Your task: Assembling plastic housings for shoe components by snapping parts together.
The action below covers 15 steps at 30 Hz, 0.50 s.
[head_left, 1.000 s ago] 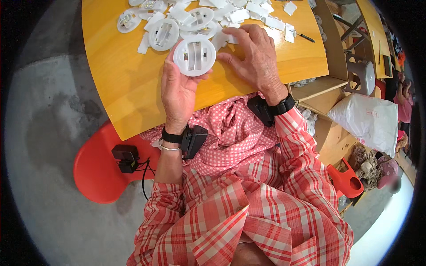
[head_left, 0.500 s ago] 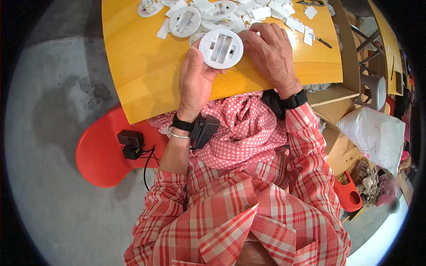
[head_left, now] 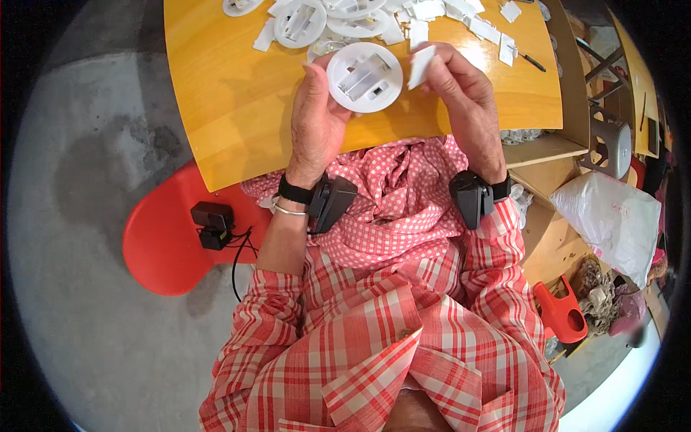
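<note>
A round white case [head_left: 365, 77] is held above the near side of a yellow wooden desk [head_left: 237, 108] by the left hand [head_left: 317, 119], whose fingers are closed on its left edge and partly hidden beneath it. The case's hollow side is turned upward. To its right, a small flat white piece [head_left: 422, 67] is pinched between the thumb and fingers of the right hand [head_left: 468, 97]; a narrow gap is seen between piece and case. Farther back, more white parts [head_left: 301, 24] are heaped on the desk.
</note>
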Each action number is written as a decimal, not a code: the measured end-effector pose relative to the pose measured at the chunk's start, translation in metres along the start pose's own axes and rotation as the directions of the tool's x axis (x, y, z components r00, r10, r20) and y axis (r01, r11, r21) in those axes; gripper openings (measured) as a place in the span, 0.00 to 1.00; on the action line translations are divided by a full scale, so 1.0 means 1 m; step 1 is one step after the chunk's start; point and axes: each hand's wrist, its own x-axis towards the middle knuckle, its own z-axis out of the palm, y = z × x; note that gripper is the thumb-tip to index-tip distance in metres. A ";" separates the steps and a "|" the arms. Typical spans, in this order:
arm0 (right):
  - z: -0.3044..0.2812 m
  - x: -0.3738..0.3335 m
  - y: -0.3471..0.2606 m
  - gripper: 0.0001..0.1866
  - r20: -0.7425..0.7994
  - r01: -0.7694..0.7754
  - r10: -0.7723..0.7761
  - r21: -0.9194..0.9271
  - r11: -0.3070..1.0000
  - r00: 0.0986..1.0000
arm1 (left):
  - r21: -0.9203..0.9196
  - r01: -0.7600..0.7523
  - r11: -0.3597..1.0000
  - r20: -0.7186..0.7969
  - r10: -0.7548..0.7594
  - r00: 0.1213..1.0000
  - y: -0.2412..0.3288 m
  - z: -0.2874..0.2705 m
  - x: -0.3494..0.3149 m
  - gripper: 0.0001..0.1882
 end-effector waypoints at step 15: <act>0.026 -0.011 0.011 0.13 -0.034 -0.102 0.105 0.091 0.991 0.994 | 0.181 -0.144 0.973 0.131 0.121 0.984 -0.003 0.005 0.000 0.28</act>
